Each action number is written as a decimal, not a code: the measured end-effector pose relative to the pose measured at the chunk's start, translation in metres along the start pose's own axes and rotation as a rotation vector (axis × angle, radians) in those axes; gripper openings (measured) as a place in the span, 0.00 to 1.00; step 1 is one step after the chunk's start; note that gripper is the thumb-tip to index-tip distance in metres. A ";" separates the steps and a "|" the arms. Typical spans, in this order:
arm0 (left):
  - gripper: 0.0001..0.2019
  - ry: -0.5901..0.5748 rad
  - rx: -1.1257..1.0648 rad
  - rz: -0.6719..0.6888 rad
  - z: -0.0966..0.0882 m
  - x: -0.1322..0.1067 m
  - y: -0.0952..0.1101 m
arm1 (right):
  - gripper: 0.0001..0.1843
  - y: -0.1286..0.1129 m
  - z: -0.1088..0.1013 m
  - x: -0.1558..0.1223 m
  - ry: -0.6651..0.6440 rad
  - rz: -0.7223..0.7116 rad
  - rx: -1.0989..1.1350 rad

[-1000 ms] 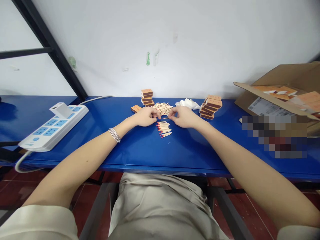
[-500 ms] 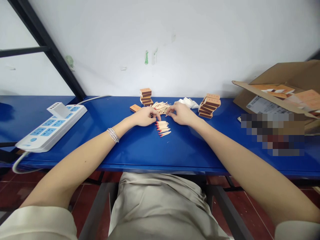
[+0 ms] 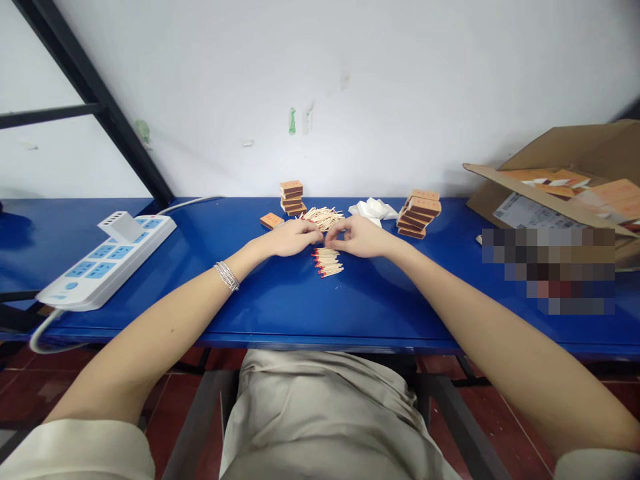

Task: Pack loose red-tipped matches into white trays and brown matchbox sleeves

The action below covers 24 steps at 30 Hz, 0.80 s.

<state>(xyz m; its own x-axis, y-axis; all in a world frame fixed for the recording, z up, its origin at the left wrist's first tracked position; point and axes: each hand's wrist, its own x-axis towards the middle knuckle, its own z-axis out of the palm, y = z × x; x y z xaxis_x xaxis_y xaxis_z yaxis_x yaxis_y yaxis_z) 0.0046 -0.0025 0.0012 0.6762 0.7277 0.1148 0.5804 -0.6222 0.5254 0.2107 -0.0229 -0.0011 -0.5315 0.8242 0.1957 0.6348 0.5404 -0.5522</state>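
Observation:
My left hand (image 3: 296, 238) and my right hand (image 3: 364, 239) meet almost fingertip to fingertip over the blue table. Both have thumb and fingers drawn together; anything between them is too small to make out. Just below the fingertips lies a neat row of matches (image 3: 329, 263), side by side, red heads to the left. Behind the hands spreads a loose heap of matches (image 3: 323, 218), partly covered by them. A single matchbox (image 3: 271, 221) lies flat beyond my left hand, near a small stack of matchboxes (image 3: 292, 197). A taller, uneven matchbox stack (image 3: 420, 213) stands beyond my right hand.
Crumpled white paper (image 3: 374, 209) lies behind my right hand. A white power strip (image 3: 107, 263) with a plugged-in charger (image 3: 121, 227) sits at left. On the right, an open cardboard box (image 3: 555, 200) holds more matchboxes, with a blurred-out patch before it. A white wall closes the back.
My right hand has come away from the loose heap, left and slightly nearer me, to my left fingertips above the row. The left fingers have drawn together. The view has tilted slightly.

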 end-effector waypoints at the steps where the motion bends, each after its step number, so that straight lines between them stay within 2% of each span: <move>1: 0.16 0.001 0.023 0.022 0.000 -0.003 0.004 | 0.09 0.003 -0.003 0.000 0.043 0.024 -0.019; 4: 0.23 -0.012 0.094 0.098 0.003 -0.010 0.019 | 0.09 0.015 -0.018 0.000 0.234 0.158 -0.133; 8: 0.36 -0.049 0.176 0.121 0.008 -0.015 0.031 | 0.12 0.027 -0.048 -0.008 0.544 0.318 -0.247; 11: 0.37 -0.073 0.191 0.127 0.010 -0.014 0.030 | 0.13 0.030 -0.063 -0.015 0.735 0.362 -0.295; 13: 0.33 -0.089 0.187 0.128 0.009 -0.013 0.028 | 0.13 0.031 -0.064 -0.016 0.740 0.375 -0.304; 18: 0.21 -0.119 0.125 0.112 0.005 -0.012 0.027 | 0.13 0.039 -0.046 -0.006 0.579 0.390 -0.301; 22: 0.18 -0.125 0.079 0.105 0.002 -0.012 0.025 | 0.13 0.043 -0.040 -0.001 0.496 0.399 -0.313; 24: 0.17 -0.116 0.084 0.114 0.001 -0.011 0.023 | 0.11 0.043 -0.043 -0.003 0.391 0.396 -0.284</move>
<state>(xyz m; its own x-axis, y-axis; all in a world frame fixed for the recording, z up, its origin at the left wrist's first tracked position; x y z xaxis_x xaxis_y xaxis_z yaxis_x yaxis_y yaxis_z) 0.0110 -0.0257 0.0108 0.7848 0.6160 0.0684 0.5299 -0.7242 0.4413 0.2637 0.0046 0.0095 -0.0149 0.9431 0.3321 0.8945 0.1610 -0.4170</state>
